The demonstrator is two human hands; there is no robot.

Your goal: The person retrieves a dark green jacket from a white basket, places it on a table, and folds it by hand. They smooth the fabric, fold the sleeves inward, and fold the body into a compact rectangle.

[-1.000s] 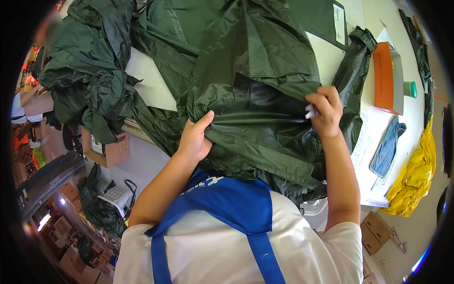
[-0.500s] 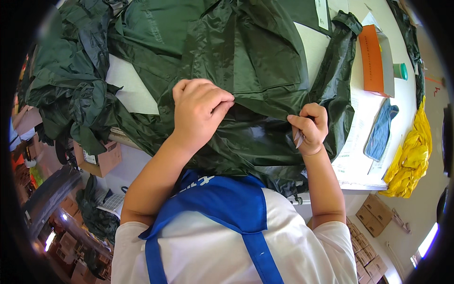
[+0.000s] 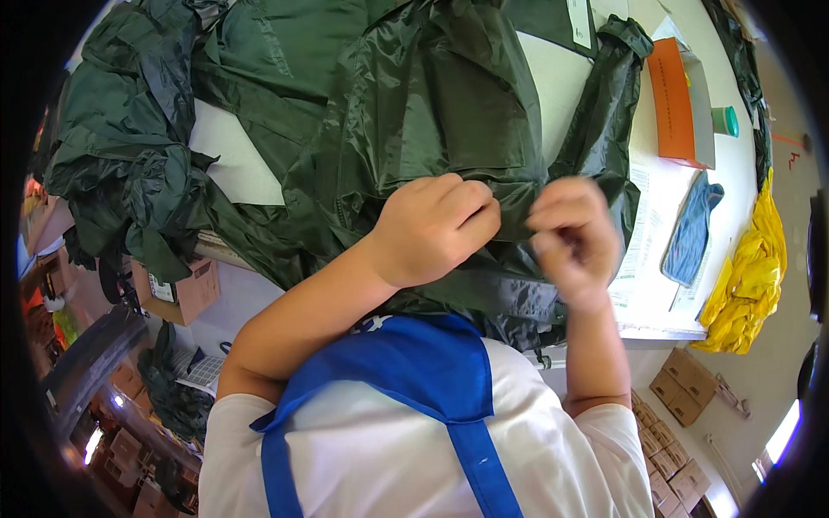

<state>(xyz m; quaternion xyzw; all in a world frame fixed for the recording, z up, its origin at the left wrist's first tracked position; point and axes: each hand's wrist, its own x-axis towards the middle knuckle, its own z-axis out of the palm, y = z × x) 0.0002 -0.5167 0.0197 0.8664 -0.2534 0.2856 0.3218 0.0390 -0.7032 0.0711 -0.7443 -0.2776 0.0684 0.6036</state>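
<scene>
A shiny dark green rain jacket [image 3: 471, 112] is spread over the table, with a sleeve [image 3: 596, 108] and its gathered cuff reaching to the far right. My left hand [image 3: 440, 229] is closed in a pinch on the jacket's fabric near the lower edge of a flap. Its fingertips face right, and what lies between them is hidden. Just to the right, my right hand [image 3: 577, 242] hovers by the same edge with curled fingers. Motion smears those fingers, so whether they hold anything is unclear.
Crumpled dark green fabric [image 3: 121, 147] is heaped at the left. On the right of the white table lie an orange-sided box [image 3: 673, 104], a green-capped container [image 3: 725, 121], a blue cloth [image 3: 693, 231] and printed papers [image 3: 635, 250]. Yellow fabric [image 3: 747, 276] hangs over the edge. Cardboard boxes [image 3: 686, 384] stand below.
My left hand has slid right and nearer to me along the jacket's edge, close to my right hand. The right hand has opened somewhat and blurred; the pale pointed metal piece beneath it no longer shows.
</scene>
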